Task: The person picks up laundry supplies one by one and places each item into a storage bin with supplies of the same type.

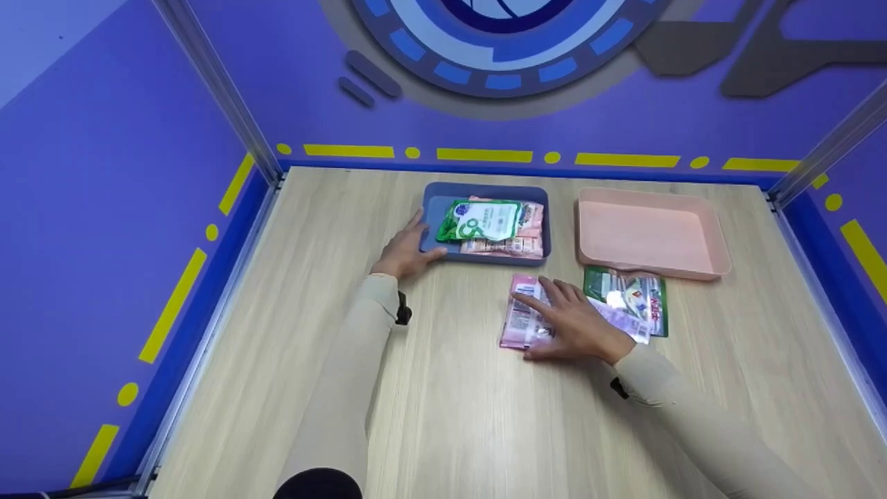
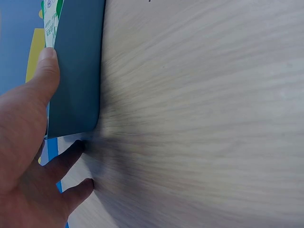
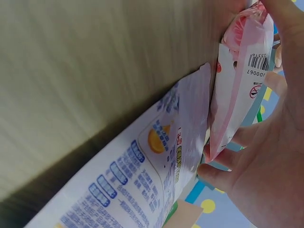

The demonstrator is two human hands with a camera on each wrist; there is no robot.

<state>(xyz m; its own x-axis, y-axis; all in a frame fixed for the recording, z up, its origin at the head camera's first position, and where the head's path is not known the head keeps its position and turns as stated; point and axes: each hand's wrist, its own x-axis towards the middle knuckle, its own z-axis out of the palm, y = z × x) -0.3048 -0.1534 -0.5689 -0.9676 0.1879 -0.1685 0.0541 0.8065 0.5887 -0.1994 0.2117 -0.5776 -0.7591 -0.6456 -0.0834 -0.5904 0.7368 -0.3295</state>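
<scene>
My left hand rests at the near left corner of a blue-grey tray. Its thumb lies along the front rim, and its other fingers spread by the left side; two fingertips touch the table in the left wrist view. Inside that tray, a green-and-white packet lies on pink packets. My right hand holds a pink packet between thumb and fingers. Beside it, partly hidden by the hand, is a lavender packet with blue print. It overlaps a green-edged clear packet.
An empty pink tray stands right of the blue-grey one, its front edge close to the green-edged packet. Purple panels wall the wooden table at the back and both sides.
</scene>
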